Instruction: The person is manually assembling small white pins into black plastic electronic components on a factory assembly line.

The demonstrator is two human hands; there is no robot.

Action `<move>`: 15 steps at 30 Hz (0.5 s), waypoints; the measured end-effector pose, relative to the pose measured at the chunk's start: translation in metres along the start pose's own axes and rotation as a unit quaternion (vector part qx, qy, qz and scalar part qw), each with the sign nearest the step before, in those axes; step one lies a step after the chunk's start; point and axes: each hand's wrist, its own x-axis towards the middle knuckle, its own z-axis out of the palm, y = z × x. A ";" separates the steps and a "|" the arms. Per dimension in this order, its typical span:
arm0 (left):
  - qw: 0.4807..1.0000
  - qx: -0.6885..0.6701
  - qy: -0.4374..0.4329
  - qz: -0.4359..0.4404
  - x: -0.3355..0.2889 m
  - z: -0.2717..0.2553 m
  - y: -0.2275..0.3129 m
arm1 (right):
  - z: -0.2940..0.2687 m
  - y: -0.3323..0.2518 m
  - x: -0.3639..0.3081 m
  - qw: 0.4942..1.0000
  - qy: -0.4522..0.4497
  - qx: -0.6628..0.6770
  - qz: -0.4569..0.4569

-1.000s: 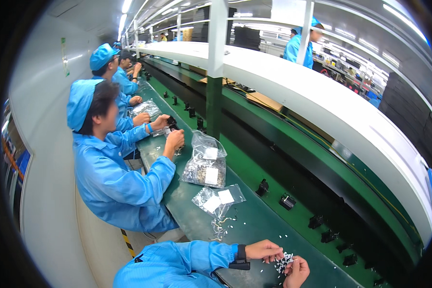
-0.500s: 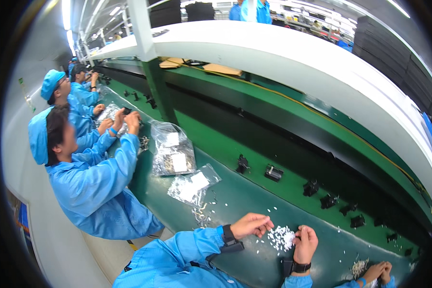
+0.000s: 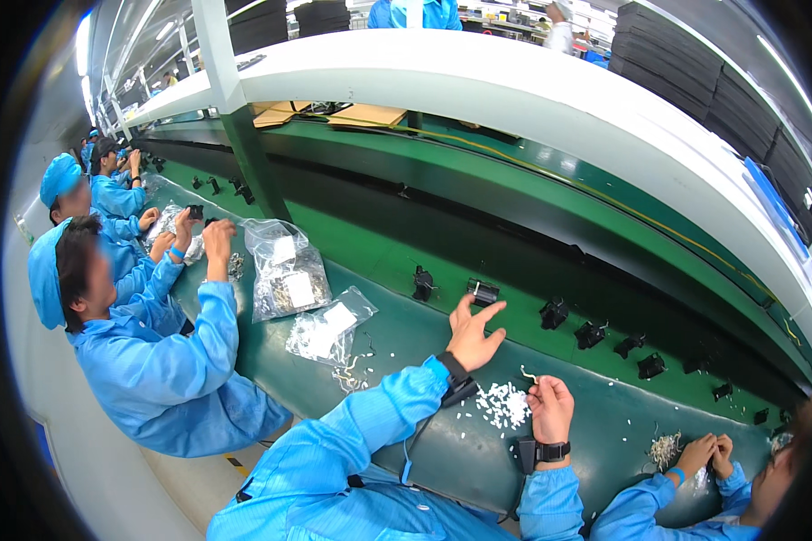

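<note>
My left hand [image 3: 475, 335] reaches out over the green bench edge with its fingers spread. Its fingertips are at the near side of a black boxy part [image 3: 484, 292] on the green strip; whether they touch it I cannot tell. A short, thin, pale curved wire [image 3: 529, 372] sticks up from my right hand [image 3: 551, 413], pinched between thumb and fingers. Beside that hand, a loose pile of small white pieces [image 3: 503, 406] lies on the green bench top [image 3: 424, 361].
Several other black parts, one of them [image 3: 554, 313], stand along the green strip. Left of me lie clear plastic bags [image 3: 284, 275] and loose wires [image 3: 349, 379]. A co-worker [image 3: 144, 334] sits at left; another person's hands [image 3: 705, 455] work at right by a wire pile [image 3: 666, 448].
My left hand has moved from the white pile out to the black part, its fingers spreading. A pale wire now shows in my right hand. The whole view has shifted.
</note>
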 end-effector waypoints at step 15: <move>0.998 0.030 0.051 0.012 0.046 0.016 -0.008 | -0.001 -0.005 0.001 1.000 -0.019 0.006 0.006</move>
